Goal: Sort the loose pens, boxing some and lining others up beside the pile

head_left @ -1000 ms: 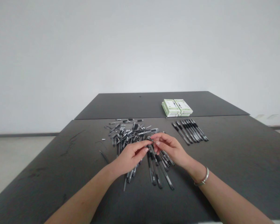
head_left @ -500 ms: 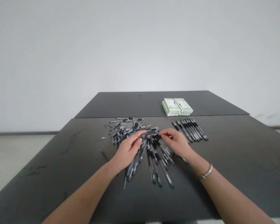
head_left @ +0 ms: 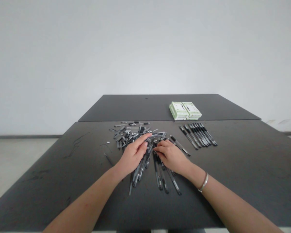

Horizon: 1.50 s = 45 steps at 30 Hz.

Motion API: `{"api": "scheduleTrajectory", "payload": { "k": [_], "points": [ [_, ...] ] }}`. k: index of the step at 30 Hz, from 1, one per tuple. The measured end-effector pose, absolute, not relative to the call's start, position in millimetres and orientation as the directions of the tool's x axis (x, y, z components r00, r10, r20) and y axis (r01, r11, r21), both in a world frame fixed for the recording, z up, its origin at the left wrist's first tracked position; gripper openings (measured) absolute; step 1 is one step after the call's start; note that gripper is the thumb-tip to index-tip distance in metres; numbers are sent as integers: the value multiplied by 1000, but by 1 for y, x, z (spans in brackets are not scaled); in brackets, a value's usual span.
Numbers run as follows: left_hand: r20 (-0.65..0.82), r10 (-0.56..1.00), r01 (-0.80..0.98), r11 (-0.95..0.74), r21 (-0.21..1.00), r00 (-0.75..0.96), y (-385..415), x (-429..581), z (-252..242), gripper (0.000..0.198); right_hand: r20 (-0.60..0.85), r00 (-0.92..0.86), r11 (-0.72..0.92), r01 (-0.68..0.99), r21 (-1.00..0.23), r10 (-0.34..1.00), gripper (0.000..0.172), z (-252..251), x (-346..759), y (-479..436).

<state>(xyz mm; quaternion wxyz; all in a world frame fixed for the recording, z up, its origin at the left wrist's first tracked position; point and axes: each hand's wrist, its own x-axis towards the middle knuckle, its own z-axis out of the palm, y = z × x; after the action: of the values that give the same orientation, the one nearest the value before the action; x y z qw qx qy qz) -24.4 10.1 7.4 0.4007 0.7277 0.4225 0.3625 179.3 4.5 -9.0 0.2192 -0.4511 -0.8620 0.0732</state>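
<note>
My left hand (head_left: 132,155) rests over the left side of a heap of pen parts, its index finger stretched out and its thumb apart from it. Its other fingers are hidden beneath. My right hand (head_left: 173,156) reaches into the fanned-out clear pens with black grips, fingers bent and drawn together by their upper ends. What those fingertips hold, if anything, is hidden. Below the right hand, several pens (head_left: 174,183) point toward me. Between the hands lie clear barrels (head_left: 142,168). A single pen (head_left: 181,147) lies just beyond the right hand.
Several pens (head_left: 199,134) form a slanted row at the right. Behind them stand green-and-white boxes (head_left: 185,111), near the seam in the dark table (head_left: 244,168). Loose parts (head_left: 131,129) spread behind my left hand, and a thin dark piece (head_left: 108,159) lies left of it.
My right hand has moved left and slightly toward me, from the pens' right side onto their middle. A pen now shows uncovered where it was. My left hand has hardly moved.
</note>
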Motion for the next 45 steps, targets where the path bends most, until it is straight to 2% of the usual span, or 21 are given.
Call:
{"api": "scheduleTrajectory", "payload": {
  "k": [15, 26, 33, 37, 40, 42, 45],
  "points": [
    [199, 892, 344, -351, 871, 406, 11, -23, 9, 42, 279, -467, 534, 804, -260, 839, 13, -10, 172, 5],
    [206, 892, 362, -362, 859, 403, 11, -22, 10, 41, 252, -455, 514, 814, -272, 854, 13, -10, 171, 4],
    [210, 885, 354, -369, 859, 415, 11, -22, 9, 41, 283, -446, 516, 813, -268, 849, 10, -11, 166, 4],
    [214, 882, 338, -371, 865, 420, 10, -22, 9, 41, 320, -389, 494, 781, -383, 864, 7, -9, 168, 5],
    [221, 879, 336, -378, 863, 422, 11, -23, 9, 42, 308, -304, 429, 715, -551, 902, 8, -7, 172, 4],
    [223, 877, 336, -382, 861, 427, 10, -23, 10, 41, 281, -254, 378, 612, -694, 926, 7, -7, 175, 4],
    [233, 864, 325, -399, 858, 447, 9, -23, 11, 40, 248, -205, 307, 345, -887, 947, 6, -7, 179, 4]
  ]
}}
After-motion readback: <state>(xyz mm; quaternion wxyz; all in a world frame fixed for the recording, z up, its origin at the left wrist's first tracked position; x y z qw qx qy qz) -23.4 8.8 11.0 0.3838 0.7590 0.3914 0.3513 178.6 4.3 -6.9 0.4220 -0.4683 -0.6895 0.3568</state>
